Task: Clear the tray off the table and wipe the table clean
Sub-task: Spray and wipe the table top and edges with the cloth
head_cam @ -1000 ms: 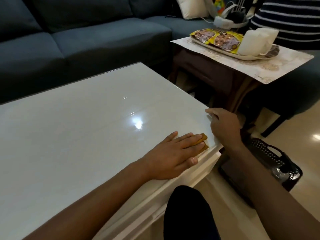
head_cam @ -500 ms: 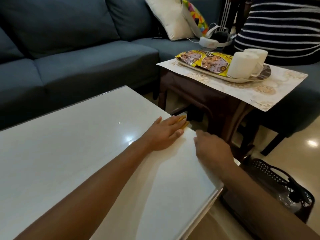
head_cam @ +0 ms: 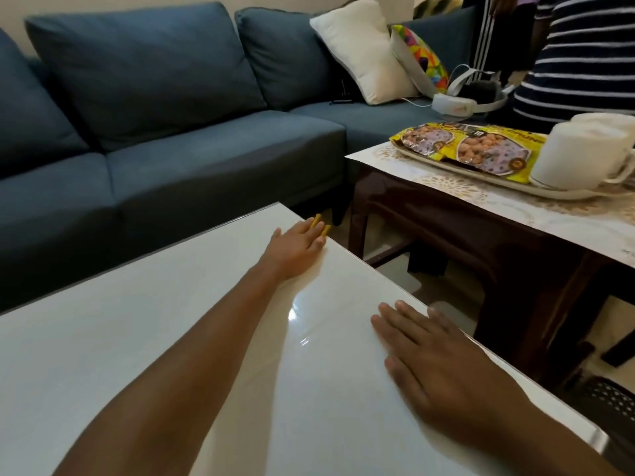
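Note:
My left hand [head_cam: 297, 247] lies flat at the far right corner of the glossy white table [head_cam: 144, 345], pressing down a yellow-orange cloth [head_cam: 319, 225] that shows only past the fingertips. Near the table's right edge, my right hand [head_cam: 443, 369] rests palm down with fingers spread and holds nothing. The tray [head_cam: 488, 176] stands on the dark wooden side table [head_cam: 446, 228] to the right; it carries a yellow snack packet [head_cam: 470, 149] and two white cups [head_cam: 580, 156].
A blue corner sofa [head_cam: 171, 132] wraps the far side, with a white cushion [head_cam: 364, 49], a colourful cushion [head_cam: 422, 60] and a white headset [head_cam: 457, 104] on it. A person in a striped shirt [head_cam: 584, 56] sits at the right. A black perforated basket [head_cam: 615, 403] sits on the floor.
My left hand slid the cloth along the right edge from the near corner to the far corner. My right hand moved from the edge onto the tabletop and flattened.

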